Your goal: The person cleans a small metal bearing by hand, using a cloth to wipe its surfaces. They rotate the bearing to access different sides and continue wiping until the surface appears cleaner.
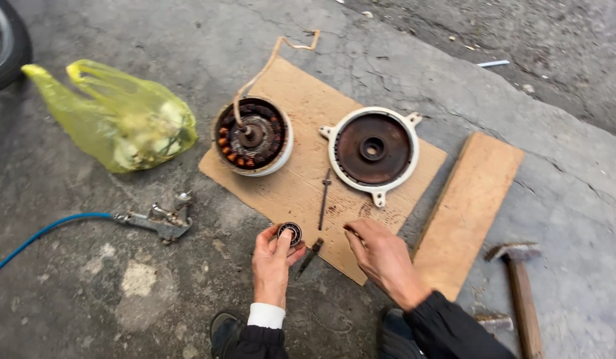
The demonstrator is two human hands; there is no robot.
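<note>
The motor is already apart: in the middle of the frame, the coil part (pixel 253 135) and round cover (pixel 372 149) lie on cardboard (pixel 291 189). Lower down, the left hand (pixel 271 260) pinches a small bearing (pixel 290 233). The right hand (pixel 382 252) is curled, holding nothing I can see.

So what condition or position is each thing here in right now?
Left hand: holds the bearing.
Bearing: round, gripped at the fingertips.
Right hand: fingers curled on the cardboard; whether it holds anything cannot be told.
Motor body: open, copper windings exposed.
End cover: off, rusty inside facing up.
Plastic bag: full, bunched closed.
Hammer: lying untouched.
</note>
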